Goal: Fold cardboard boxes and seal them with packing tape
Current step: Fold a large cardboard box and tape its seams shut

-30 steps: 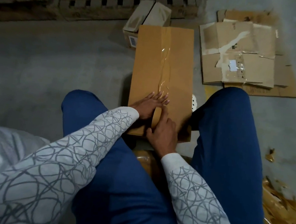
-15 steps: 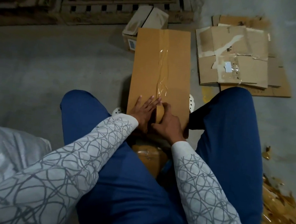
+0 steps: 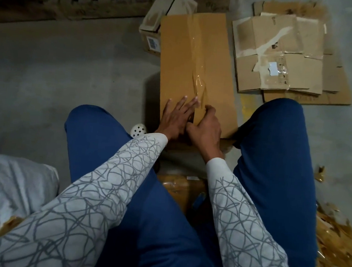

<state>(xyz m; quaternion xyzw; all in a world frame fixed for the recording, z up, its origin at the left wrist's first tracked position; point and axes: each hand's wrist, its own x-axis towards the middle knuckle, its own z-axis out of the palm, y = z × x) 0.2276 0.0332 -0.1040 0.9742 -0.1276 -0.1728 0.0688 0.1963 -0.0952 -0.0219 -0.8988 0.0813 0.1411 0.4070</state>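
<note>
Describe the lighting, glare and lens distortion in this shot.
Head view: dim, darkest at the top left; glare glints on the wrinkled tape strip along the cardboard box; wide-angle lens swells the patterned sleeves; left hand and right hand, gripping the tape roll, look sharp.

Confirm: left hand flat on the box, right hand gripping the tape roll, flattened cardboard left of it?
No: the head view shows the flattened cardboard right of the box. The left hand, right hand and tape roll are as stated.
</note>
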